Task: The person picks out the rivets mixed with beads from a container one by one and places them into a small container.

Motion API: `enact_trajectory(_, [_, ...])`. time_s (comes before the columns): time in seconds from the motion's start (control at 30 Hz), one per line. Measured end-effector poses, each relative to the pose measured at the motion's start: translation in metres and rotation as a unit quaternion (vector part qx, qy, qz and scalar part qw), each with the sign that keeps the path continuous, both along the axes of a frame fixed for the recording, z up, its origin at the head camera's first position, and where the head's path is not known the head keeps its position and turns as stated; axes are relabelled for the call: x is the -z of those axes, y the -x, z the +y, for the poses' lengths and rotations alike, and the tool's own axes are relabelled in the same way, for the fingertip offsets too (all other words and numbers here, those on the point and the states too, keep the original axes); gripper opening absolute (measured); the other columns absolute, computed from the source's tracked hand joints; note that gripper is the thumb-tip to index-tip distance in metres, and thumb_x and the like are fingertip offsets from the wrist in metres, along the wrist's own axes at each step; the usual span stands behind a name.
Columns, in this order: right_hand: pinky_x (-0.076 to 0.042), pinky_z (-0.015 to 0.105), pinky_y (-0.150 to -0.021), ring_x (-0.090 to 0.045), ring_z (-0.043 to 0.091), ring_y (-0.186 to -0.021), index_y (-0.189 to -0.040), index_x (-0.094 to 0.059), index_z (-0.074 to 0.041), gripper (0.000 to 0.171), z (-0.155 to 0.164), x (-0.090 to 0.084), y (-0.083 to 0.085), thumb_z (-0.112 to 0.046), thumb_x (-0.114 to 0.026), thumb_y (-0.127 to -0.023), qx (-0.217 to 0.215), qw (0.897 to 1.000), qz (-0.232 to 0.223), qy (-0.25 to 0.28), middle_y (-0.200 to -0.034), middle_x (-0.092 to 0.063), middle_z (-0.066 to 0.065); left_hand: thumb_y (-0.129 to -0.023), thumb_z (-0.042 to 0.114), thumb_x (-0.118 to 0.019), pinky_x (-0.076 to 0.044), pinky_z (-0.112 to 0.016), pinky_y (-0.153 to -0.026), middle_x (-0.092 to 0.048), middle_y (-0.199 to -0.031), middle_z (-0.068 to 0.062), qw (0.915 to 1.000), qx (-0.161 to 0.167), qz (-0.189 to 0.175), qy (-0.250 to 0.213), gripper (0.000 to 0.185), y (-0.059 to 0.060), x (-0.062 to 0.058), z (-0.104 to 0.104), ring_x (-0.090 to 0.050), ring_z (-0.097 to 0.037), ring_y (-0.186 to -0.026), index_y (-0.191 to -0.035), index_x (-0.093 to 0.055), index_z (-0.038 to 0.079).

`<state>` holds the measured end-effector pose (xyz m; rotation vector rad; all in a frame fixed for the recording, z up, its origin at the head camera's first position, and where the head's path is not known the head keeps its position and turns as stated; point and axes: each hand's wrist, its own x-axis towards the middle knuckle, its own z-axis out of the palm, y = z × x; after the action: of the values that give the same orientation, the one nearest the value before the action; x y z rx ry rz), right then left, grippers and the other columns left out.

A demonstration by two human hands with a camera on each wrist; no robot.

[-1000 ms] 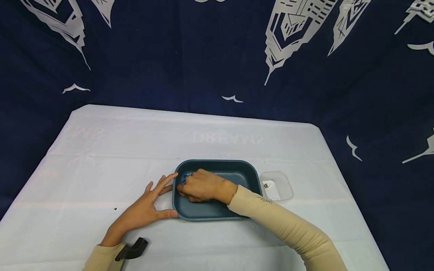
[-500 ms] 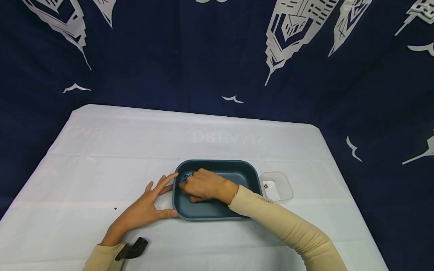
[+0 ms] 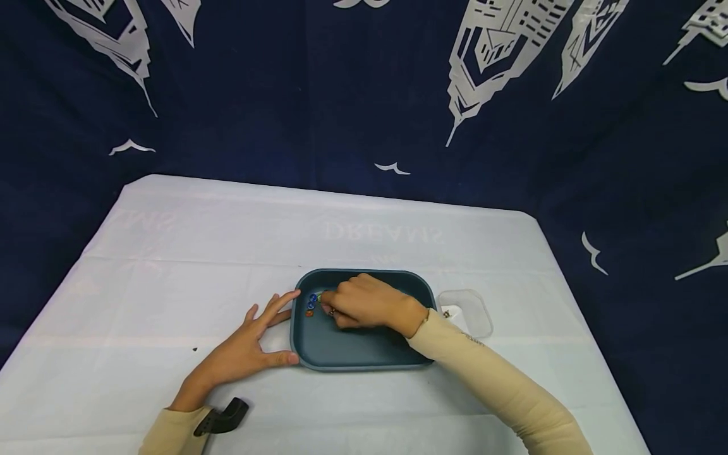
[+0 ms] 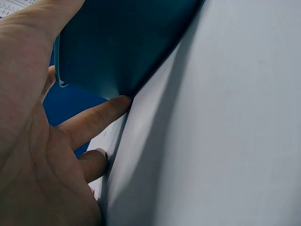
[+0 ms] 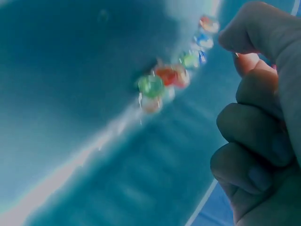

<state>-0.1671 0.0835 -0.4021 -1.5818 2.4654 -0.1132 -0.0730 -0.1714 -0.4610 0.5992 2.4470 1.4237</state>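
Note:
In the head view my left hand (image 3: 241, 354) lies spread at the left end of a dark teal tray (image 3: 364, 365), its fingertips and thumb at the rim. The left wrist view shows a straight finger (image 4: 94, 120) against the tray's outer wall. My right hand (image 3: 370, 303) is inside the tray, fingers curled, thumb and index together; a small shiny thing (image 3: 332, 311) glints between them, mostly hidden. Left of it lie several small glassy marbles, blue (image 3: 311, 301), green and orange (image 3: 309, 313). Up close they form a blurred row, with a green marble (image 5: 151, 86) among orange ones.
A clear plastic box (image 3: 478, 313) stands right against the tray's right end, with a small gold-coloured thing (image 3: 446, 314) in it. A dark speck (image 3: 195, 349) lies on the white cloth (image 3: 227, 221). A navy patterned cloth (image 3: 341, 95) hangs behind.
My right hand has moved right and slightly away from me, off the tray's left end, uncovering the orange marble and more of the blue and green ones. The left hand holds its place.

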Motion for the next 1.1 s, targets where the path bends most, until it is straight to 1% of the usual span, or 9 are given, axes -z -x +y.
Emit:
enact_trajectory(0.13, [-0.038,0.016,-0.051,-0.044,0.001,-0.055,-0.098,-0.066,-0.013,0.009,0.014,-0.009,0.001,-0.012,-0.058,-0.095,0.021,1.0,-0.012,0.019,-0.073,-0.06,-0.008,-0.079,0.041,-0.084,0.007,-0.071,-0.117,-0.054,-0.148,-0.009,1.0,0.0,0.004,0.003,0.103,0.001,0.0,-0.001,-0.01,-0.042,-0.154,-0.159,-0.019,0.04])
enact_trajectory(0.27, [-0.044,0.019,-0.055,-0.047,0.003,-0.058,-0.102,-0.068,-0.013,0.013,0.027,-0.018,0.003,-0.011,-0.059,-0.093,0.042,0.999,-0.011,0.023,-0.076,-0.063,-0.008,-0.079,0.041,-0.084,0.007,-0.072,-0.116,-0.055,-0.147,-0.01,1.0,0.0,0.005,0.003,0.104,0.001,0.001,0.0,-0.011,-0.043,-0.154,-0.159,-0.019,0.038])
enact_trajectory(0.5, [-0.04,0.021,-0.052,-0.042,0.003,-0.054,-0.096,-0.067,-0.016,0.008,0.051,-0.034,0.003,-0.013,-0.064,-0.089,0.087,0.996,-0.004,0.022,-0.065,-0.057,-0.011,-0.078,0.041,-0.085,0.008,-0.072,-0.116,-0.055,-0.147,-0.011,1.0,-0.004,0.001,0.004,0.103,-0.001,0.001,0.001,-0.009,-0.044,-0.154,-0.159,-0.02,0.04])
enact_trajectory(0.7, [-0.039,0.02,-0.052,-0.038,0.001,-0.053,-0.096,-0.067,-0.016,0.007,0.079,-0.042,0.001,-0.013,-0.065,-0.09,0.125,0.992,0.012,0.034,-0.063,-0.053,-0.014,-0.079,0.041,-0.084,0.008,-0.073,-0.115,-0.055,-0.147,-0.012,1.0,-0.001,0.003,0.003,0.103,-0.002,0.001,0.002,-0.008,-0.045,-0.153,-0.159,-0.02,0.037])
enact_trajectory(0.83, [-0.037,0.02,-0.051,-0.035,0.0,-0.05,-0.1,-0.067,-0.015,0.008,0.097,-0.046,-0.001,-0.015,-0.064,-0.092,0.154,0.987,0.016,0.033,-0.059,-0.049,-0.016,-0.079,0.04,-0.085,0.008,-0.074,-0.115,-0.056,-0.146,-0.012,0.9999,-0.002,0.012,0.001,0.103,-0.002,0.001,0.002,-0.009,-0.046,-0.153,-0.159,-0.02,0.037])
enact_trajectory(1.1, [-0.035,0.019,-0.049,-0.037,-0.001,-0.05,-0.099,-0.067,-0.014,0.008,0.136,-0.047,-0.012,-0.014,-0.067,-0.091,0.201,0.979,0.009,0.033,-0.059,-0.047,-0.016,-0.08,0.039,-0.085,0.008,-0.075,-0.114,-0.056,-0.146,-0.013,0.9999,-0.001,0.011,-0.004,0.102,-0.001,0.001,0.002,-0.008,-0.046,-0.153,-0.159,-0.02,0.039])
